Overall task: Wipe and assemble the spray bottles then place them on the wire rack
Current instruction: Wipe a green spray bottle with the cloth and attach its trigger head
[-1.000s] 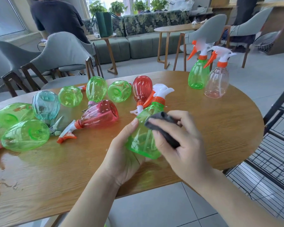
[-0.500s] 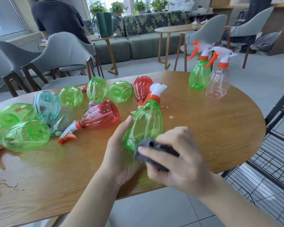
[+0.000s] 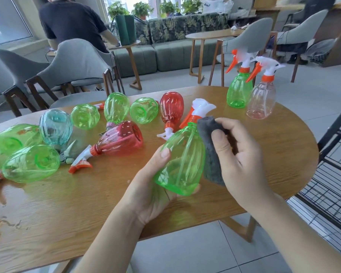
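Green spray bottle (image 3: 182, 160) held over near bench (image 3: 274, 154) edge, long axis tilted, trigger head pointing up and away. Left hand (image 3: 152, 194) cupping base, grip clenched round it; right hand (image 3: 238, 154) grip clenched on grey cloth (image 3: 211, 152) against bottle's side. Risk: slick plastic slipping from palm under wiping pressure.

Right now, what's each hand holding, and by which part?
Left hand grips the green spray bottle by its lower body and base. Right hand holds the grey cloth, folded, against the bottle's side.
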A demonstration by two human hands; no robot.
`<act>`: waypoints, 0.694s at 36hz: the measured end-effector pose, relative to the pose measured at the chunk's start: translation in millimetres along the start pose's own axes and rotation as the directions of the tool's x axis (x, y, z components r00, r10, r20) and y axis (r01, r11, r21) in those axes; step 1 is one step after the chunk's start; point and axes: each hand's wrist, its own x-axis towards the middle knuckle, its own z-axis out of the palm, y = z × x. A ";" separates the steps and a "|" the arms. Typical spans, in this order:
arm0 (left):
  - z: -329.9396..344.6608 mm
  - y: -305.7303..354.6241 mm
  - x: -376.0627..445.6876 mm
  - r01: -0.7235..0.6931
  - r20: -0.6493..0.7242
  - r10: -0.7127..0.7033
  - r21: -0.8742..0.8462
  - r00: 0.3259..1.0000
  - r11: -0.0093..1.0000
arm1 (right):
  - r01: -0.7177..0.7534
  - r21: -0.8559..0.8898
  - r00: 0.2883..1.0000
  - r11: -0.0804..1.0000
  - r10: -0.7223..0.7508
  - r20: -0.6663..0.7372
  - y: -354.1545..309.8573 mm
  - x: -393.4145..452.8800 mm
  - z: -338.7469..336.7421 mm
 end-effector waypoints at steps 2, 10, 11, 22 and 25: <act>-0.1 -0.3 0.6 -0.004 -0.010 0.004 0.012 1.000 1.000 | -0.034 0.014 0.999 0.999 0.033 0.031 -0.4 2.3 -2.1; 0.6 -0.3 2.2 -0.050 -0.098 0.050 0.000 0.994 0.999 | -0.142 0.155 0.988 0.978 0.129 0.091 -17.6 8.9 -17.3; 0.8 -0.3 2.3 -0.050 -0.094 0.050 0.001 0.994 0.999 | -0.152 0.166 0.986 0.974 0.139 0.092 -19.6 9.2 -16.7; -1.8 -1.3 0.3 -0.017 -0.036 0.018 0.036 0.999 0.999 | 0.006 -0.198 1.000 0.980 -0.007 -0.002 3.5 3.9 1.7; -1.6 -1.2 0.2 -0.014 -0.041 0.015 0.027 0.999 1.000 | 0.066 -0.258 0.998 0.964 -0.067 0.004 0.2 -0.4 5.3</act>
